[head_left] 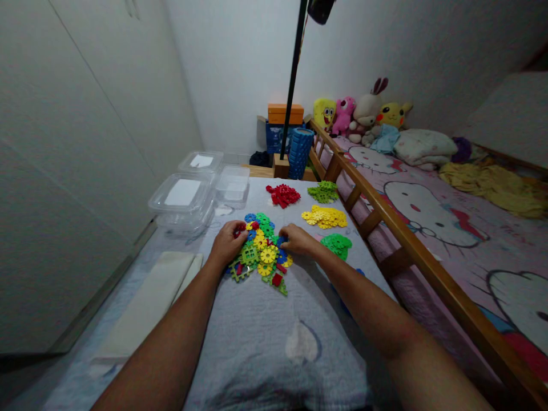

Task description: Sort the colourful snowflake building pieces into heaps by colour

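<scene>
A mixed pile of plastic building pieces (261,251) in red, yellow, green and blue lies on the cloth-covered table between my hands. At its left edge, my left hand (228,242) has its fingers closed around a red piece (240,228). My right hand (296,238) pinches a blue disc piece (281,244) at the right edge of the pile. Sorted heaps lie beyond and to the right: red pieces (283,195), light green pieces (323,192), yellow discs (325,217) and green discs (337,245). Blue pieces (360,272) are partly hidden behind my right forearm.
Clear lidded boxes (182,194) and an open clear container (232,184) stand at the back left. White flat panels (149,302) lie left of my left forearm. A wooden bed rail (385,211) borders the right side. A black pole (291,80) rises behind the table.
</scene>
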A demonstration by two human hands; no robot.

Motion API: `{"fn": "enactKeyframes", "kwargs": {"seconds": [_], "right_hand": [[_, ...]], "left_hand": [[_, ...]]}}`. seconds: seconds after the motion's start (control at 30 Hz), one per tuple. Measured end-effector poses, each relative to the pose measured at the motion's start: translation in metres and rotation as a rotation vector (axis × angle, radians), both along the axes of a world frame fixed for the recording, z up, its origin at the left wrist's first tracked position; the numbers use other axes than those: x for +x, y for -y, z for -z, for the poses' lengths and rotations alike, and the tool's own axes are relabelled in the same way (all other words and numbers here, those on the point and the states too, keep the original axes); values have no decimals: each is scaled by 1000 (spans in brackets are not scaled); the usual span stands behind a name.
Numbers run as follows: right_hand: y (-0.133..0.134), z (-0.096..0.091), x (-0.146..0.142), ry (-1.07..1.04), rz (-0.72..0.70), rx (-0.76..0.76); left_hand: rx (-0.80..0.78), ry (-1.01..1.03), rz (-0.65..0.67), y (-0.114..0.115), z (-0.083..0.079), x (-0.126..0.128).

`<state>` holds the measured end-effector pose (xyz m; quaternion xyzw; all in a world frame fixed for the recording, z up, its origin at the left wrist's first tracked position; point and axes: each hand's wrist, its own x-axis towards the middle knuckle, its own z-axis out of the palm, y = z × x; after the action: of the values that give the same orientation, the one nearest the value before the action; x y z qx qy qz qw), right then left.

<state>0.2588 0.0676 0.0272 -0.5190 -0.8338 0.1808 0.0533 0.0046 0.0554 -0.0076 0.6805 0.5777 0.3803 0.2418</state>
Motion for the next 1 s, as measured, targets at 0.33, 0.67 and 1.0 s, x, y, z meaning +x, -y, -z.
{"fn": "enactKeyframes", "kwargs": {"seconds": [0.33, 0.67, 1.0], "right_hand": [[5, -29, 39, -282, 105, -160], [93, -50, 149, -611, 430, -263], [170, -30, 170, -603, 540, -291]], "left_hand": [[3, -2, -3, -2, 3, -1], [11, -7, -6, -3, 5, -2], [12, 19, -39, -3, 10, -4]]}}
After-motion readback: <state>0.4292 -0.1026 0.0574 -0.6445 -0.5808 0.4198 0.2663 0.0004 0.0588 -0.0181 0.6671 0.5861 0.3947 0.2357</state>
